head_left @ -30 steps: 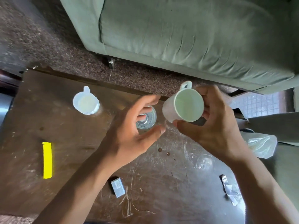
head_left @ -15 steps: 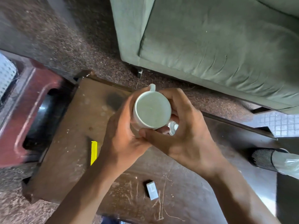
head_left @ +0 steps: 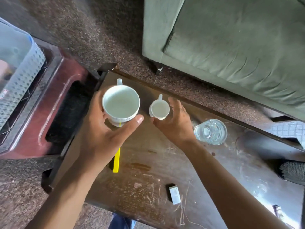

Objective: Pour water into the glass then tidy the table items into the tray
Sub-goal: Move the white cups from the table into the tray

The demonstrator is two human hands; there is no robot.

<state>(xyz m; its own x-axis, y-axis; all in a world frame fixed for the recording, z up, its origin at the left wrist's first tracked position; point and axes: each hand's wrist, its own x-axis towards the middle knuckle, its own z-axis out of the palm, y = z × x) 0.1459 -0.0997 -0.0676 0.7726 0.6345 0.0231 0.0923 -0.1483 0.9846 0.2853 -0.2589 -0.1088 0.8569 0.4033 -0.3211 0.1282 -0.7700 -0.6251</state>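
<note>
while the left hand [head_left: 105,138] held the larger white cup [head_left: 121,104] from below, thumb and fingers wrapped round its body and its mouth facing up, the right hand [head_left: 175,123] was spread wide around the smaller white cup [head_left: 159,109], thumb at its near side and fingers at its far side; whether it already touched the cup could not be told. that small cup stood on the dark wooden table [head_left: 165,166], just beside the lifted one. the glass [head_left: 210,133] stood upright to the right of the right wrist, near the table's far edge, and looked to hold water, so the pouring seemed done and the tidying step was in hand. a yellow strip [head_left: 116,160] lay partly under the left hand, and a small box [head_left: 174,195] lay nearer the front edge. a dark red tray [head_left: 54,103] sat off the table's left end, beside a pale perforated basket [head_left: 21,70]. the next move likely called for closing the right hand on the small cup and carrying both cups left to the tray, kept level. no writing or brand could be read; the box face was too blurred.
</note>
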